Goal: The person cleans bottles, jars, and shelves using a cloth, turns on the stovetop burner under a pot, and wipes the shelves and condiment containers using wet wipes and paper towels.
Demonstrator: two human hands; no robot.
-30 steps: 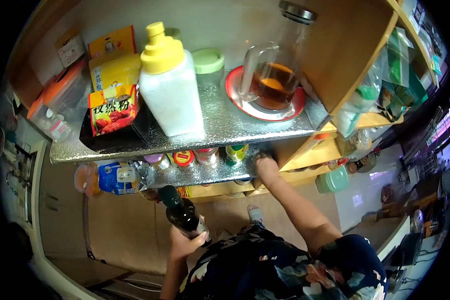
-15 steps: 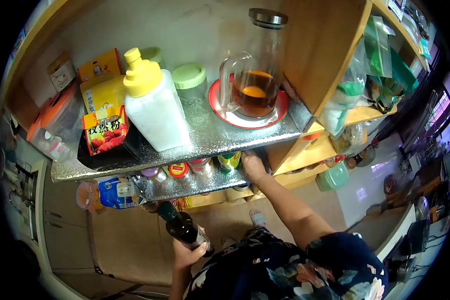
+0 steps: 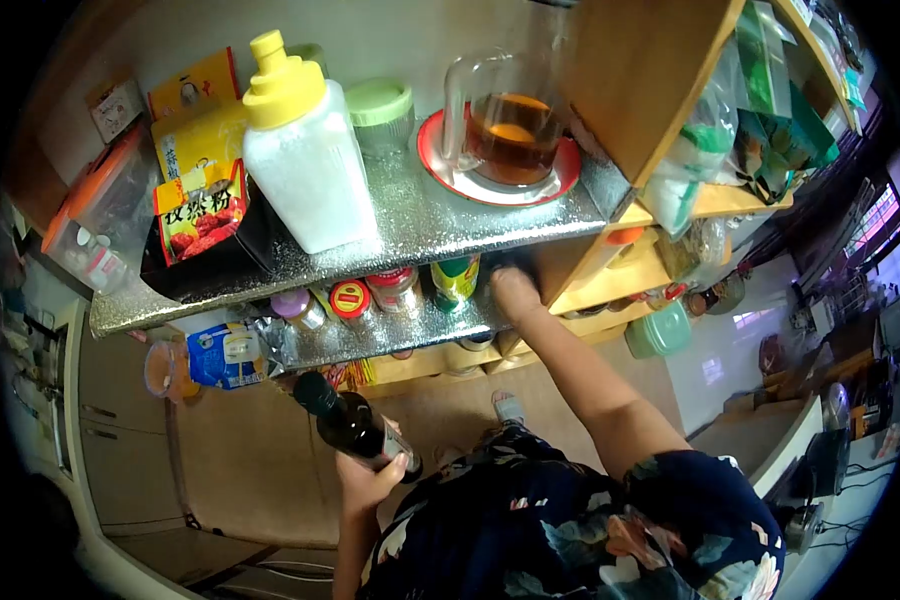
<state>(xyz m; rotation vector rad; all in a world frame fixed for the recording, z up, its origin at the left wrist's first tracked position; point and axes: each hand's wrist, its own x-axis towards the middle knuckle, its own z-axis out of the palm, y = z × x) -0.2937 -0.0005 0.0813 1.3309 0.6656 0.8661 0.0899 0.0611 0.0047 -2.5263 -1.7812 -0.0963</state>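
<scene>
My left hand (image 3: 368, 480) grips a dark glass bottle (image 3: 342, 419) with a black cap, tilted up and to the left below the shelves. My right hand (image 3: 515, 292) reaches onto the lower foil-lined shelf (image 3: 370, 340), next to a green and yellow can (image 3: 456, 279); its fingers are partly hidden under the shelf above. Several small jars with coloured lids (image 3: 350, 298) stand in a row to the left of that hand.
The upper foil shelf (image 3: 440, 235) carries a white bottle with a yellow cap (image 3: 295, 150), a glass pitcher of brown liquid (image 3: 510, 115) on a red plate, a green-lidded jar (image 3: 383, 112) and red and yellow packets (image 3: 200, 215). Wooden side shelves (image 3: 670, 215) hold bags at right.
The view has shifted slightly, and the dark bottle has moved a little to the left. My right hand stays on the lower shelf, now a bit further in.
</scene>
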